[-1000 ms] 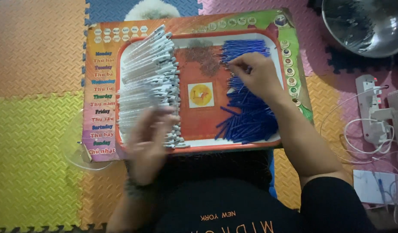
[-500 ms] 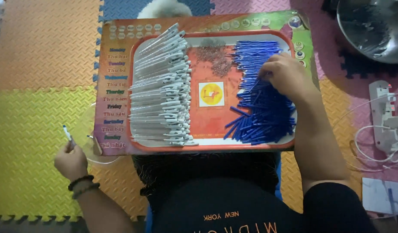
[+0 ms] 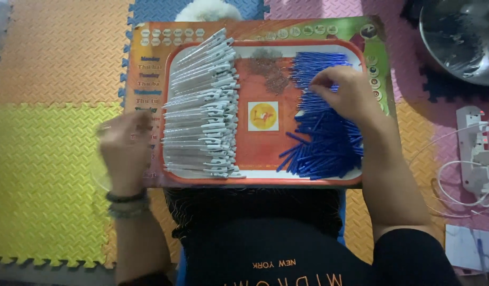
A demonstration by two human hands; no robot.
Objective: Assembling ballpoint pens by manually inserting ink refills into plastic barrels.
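An orange tray lies on a colourful printed board in front of me. A stack of white pen barrels fills the tray's left side. Its right side holds a heap of blue tubes. Between them at the top lies a patch of small metal springs. My right hand rests on the top of the blue heap, its fingertips pinched on a tube. My left hand is blurred over the board's left edge, beside the white stack. What it holds is not visible.
Foam floor mats in orange, yellow and pink surround the board. A large metal bowl stands at the top right. A white power strip with cables lies at the right. A clear plastic dish edge peeks out under my left hand.
My left hand went out left to the mat with a white pen, then came back toward the tray. My right hand moved up the blue heap.
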